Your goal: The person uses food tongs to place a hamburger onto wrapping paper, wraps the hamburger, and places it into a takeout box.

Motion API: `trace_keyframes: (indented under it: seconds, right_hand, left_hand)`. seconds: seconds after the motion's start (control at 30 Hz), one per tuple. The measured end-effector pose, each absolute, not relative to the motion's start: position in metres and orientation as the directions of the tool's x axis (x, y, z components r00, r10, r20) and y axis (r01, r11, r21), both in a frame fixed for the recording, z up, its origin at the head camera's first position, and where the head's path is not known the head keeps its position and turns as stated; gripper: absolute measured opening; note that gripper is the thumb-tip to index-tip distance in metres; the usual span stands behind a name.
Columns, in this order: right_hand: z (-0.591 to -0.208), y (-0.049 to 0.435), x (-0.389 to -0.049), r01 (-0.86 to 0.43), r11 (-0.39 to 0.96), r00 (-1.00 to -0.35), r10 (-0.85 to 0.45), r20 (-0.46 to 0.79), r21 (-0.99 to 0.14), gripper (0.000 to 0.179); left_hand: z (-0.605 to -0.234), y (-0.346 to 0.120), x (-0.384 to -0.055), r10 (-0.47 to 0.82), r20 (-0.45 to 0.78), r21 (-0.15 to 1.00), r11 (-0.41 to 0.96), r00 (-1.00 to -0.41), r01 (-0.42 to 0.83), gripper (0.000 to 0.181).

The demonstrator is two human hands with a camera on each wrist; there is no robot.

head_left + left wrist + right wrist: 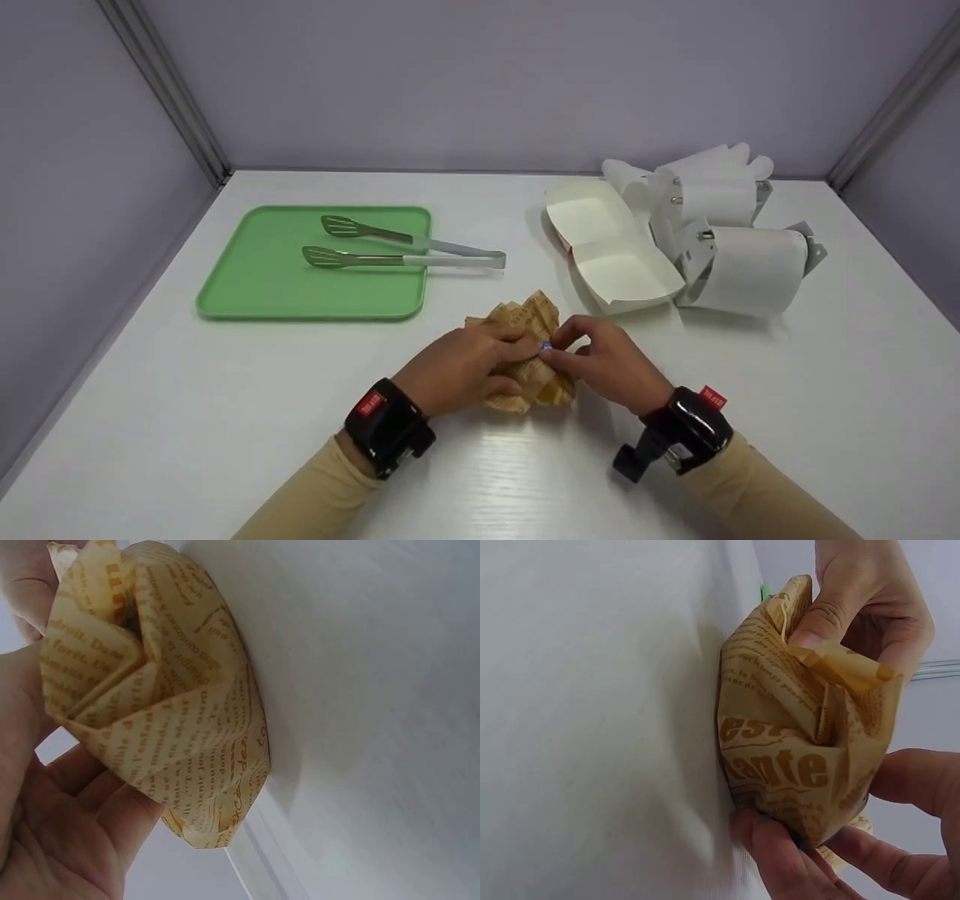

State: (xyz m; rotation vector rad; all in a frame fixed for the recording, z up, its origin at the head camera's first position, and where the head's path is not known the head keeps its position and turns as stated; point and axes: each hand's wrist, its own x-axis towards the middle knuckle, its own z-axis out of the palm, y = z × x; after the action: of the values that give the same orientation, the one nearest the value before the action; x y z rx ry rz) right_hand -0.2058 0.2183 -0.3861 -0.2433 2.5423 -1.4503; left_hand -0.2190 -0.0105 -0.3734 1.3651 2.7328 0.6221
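A crumpled brown paper wrapper (540, 311) printed with text lies bundled on the white table, its contents hidden. My left hand (461, 367) grips it from the left, the thumb pressing on the folded paper. Against the right side of the bundle, my right hand (611, 364) pinches a small blue piece (546, 346) between thumb and index finger; its kind is too small to tell. Both wrist views show the folded wrapper (191, 727) close up, with fingers of my right hand (911, 840) touching its side in the right wrist view.
Metal tongs (457, 261) with slotted ends lie partly across a green tray (247, 277) at the left. An open white paper box (626, 266) stands at the back right. Beside it are white rolls (757, 270) in metal-ended holders.
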Motion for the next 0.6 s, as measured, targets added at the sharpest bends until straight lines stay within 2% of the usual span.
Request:
trace_keyframes:
  seconds: [0.27,0.47,0.6]
  right_hand:
    - [-0.387,0.218,-0.208,-0.029,0.525,-0.962,-0.247,-0.12,-0.85,0.02]
    - [-0.383,0.223,-0.207,-0.152,0.58,-0.954,-0.297,-0.035,-0.8,0.016]
    - [-0.376,0.232,-0.209,-0.243,0.66,-0.956,-0.286,0.061,-0.711,0.011]
  left_hand:
    - [-0.373,-0.009,-0.219,0.751,0.118,0.36,0.578,-0.65,0.733,0.052]
    - [-0.371,-0.01,-0.219,0.761,0.117,0.367,0.564,-0.638,0.74,0.053]
    - [-0.371,-0.009,-0.218,0.754,0.106,0.375,0.574,-0.648,0.728,0.053]
